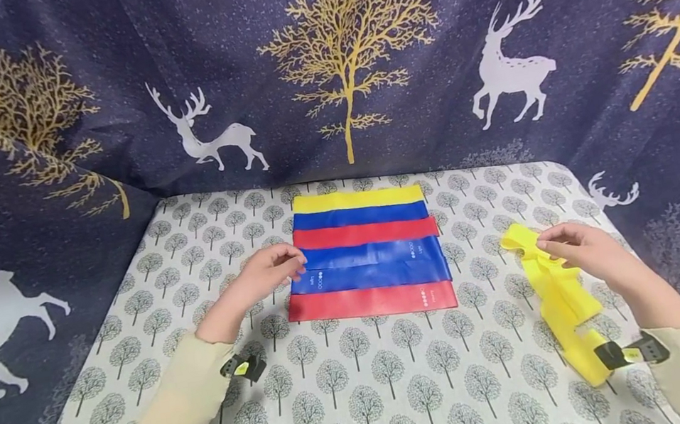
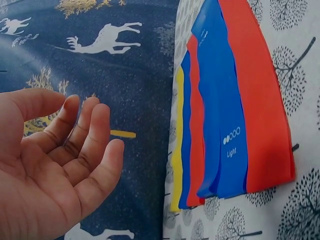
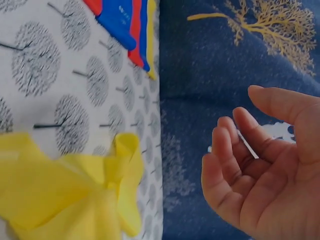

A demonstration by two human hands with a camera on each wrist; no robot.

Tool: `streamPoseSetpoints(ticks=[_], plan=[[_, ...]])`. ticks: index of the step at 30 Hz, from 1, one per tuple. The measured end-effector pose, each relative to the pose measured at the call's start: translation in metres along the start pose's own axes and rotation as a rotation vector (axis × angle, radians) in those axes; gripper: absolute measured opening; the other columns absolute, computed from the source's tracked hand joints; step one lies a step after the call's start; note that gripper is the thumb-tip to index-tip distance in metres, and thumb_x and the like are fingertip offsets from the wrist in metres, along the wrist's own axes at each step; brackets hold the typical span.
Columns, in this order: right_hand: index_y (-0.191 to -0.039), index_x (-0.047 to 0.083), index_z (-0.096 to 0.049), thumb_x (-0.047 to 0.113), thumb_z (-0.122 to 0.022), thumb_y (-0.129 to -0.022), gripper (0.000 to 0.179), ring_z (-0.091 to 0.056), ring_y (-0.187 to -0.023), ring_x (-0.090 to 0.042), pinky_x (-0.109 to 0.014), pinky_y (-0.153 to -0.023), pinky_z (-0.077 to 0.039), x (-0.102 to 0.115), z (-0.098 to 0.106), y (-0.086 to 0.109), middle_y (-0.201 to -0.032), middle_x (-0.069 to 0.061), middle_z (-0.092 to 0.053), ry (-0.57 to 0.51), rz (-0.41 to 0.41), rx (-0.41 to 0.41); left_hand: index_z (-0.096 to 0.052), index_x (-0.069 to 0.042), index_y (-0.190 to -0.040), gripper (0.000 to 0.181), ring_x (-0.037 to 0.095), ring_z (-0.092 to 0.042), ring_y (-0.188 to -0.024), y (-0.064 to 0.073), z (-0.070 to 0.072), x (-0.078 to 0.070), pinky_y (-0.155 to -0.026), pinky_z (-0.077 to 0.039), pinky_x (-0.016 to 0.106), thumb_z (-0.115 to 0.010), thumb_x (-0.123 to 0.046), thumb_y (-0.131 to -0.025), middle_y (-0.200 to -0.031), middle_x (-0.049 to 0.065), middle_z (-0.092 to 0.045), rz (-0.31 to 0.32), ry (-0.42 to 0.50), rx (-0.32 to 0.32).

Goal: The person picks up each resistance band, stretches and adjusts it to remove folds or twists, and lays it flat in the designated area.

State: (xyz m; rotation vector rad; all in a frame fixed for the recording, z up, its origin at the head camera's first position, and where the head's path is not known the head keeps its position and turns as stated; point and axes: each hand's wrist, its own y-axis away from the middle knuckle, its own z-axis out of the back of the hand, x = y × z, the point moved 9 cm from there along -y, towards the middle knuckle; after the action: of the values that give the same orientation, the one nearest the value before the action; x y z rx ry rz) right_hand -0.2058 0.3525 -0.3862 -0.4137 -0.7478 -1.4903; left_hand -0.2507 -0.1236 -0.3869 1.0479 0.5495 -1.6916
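Observation:
Flat resistance bands lie side by side at the middle of the table: a yellow band (image 1: 358,199) at the far edge, then blue and red ones, with a red band (image 1: 371,301) nearest me. A blue band (image 2: 232,145) carries the word "Light". My left hand (image 1: 270,268) hovers at their left edge, fingers loosely bent, palm bare in the left wrist view. Over at the right, more yellow bands (image 1: 560,297) lie in a crumpled, looped heap. Above its far end hangs my right hand (image 1: 587,251), fingers relaxed and apart from the thumb, with nothing in them.
A white tablecloth (image 1: 362,381) printed with grey trees covers the table. Behind it and at both sides hangs a dark blue cloth (image 1: 407,131) with golden trees and white deer. Both wrists wear a dark strap with a small device.

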Motion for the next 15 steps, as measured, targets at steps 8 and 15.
streamPoseSetpoints(ticks=[8,15], plan=[[-0.132,-0.015,-0.052,0.026,-0.050,-0.107,0.048,-0.046,-0.082,0.018,-0.020,-0.072,-0.054,-0.028,0.006,0.000,-0.121,-0.032,-0.064,0.055,-0.050,0.000,-0.066,0.003,-0.110,0.022,0.033,-0.072,-0.093,-0.004,-0.012,-0.004,-0.081,-0.061,0.032,-0.055,-0.015,-0.104,-0.105,0.027,-0.071,-0.006,0.018,0.029],[-0.134,-0.019,-0.050,0.026,-0.047,-0.108,0.052,-0.063,-0.093,-0.004,-0.035,-0.079,-0.062,-0.050,0.009,0.000,-0.127,-0.037,-0.060,0.059,-0.092,0.028,-0.066,0.003,-0.107,0.021,0.030,-0.071,-0.090,-0.007,-0.023,-0.011,-0.079,-0.060,0.031,-0.056,-0.015,-0.104,-0.101,0.023,-0.072,-0.028,0.039,0.051]])
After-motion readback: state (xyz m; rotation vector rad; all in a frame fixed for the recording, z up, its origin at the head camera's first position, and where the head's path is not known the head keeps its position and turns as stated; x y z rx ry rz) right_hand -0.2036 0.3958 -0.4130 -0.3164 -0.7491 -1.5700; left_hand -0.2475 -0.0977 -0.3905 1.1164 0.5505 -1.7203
